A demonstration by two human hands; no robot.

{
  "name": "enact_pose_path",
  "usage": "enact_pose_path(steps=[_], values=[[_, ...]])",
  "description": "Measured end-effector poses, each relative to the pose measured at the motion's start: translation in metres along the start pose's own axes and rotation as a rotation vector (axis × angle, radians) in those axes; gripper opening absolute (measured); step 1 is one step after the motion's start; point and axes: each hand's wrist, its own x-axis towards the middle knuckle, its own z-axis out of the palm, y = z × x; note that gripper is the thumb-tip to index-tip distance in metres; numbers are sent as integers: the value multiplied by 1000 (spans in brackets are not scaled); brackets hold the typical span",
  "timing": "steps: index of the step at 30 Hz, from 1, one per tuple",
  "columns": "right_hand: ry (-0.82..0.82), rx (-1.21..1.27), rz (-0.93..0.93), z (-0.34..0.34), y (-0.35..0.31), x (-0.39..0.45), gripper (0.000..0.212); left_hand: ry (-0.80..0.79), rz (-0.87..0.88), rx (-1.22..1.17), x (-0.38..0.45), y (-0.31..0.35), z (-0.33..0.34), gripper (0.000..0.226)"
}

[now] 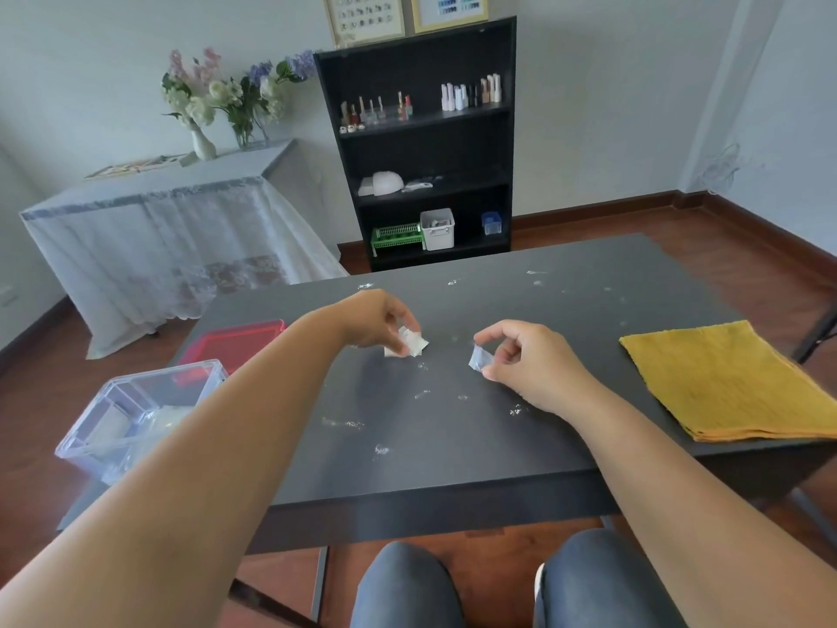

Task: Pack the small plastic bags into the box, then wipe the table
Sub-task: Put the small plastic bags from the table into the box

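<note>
At the middle of the dark table [475, 451], my left hand [378, 321] pinches a small white plastic bag [410, 344] that rests on or just above the surface. A little to the right, my right hand [521, 355] holds a small clear plastic bag [478, 358] between thumb and fingers, lifted slightly off the table. The clear plastic box [136, 414] stands at the table's left front corner, with some bags lying inside. Its red lid [235, 344] lies flat behind it. A folded yellow cloth [724, 378] lies on the right side of the table.
Several wet spots and small clear scraps are scattered over the table, from the far edge to the front. A black shelf [425, 142] with bottles and bins stands against the wall behind. A cloth-covered side table [158, 228] with flowers is at the back left. My knees show below the table.
</note>
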Motion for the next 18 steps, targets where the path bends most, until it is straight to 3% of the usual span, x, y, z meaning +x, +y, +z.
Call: enact_pose_path(steps=[5,11,18], values=[[-19,-6,-26,2,-1,0,32,-41,-33,113,12,0,1,50],[-29,21,-38,7,-4,-3,36,-47,-93,81,12,-5,0,31],[-16,41,-57,7,-6,-4,34,31,-111,-45,4,-17,6,34]])
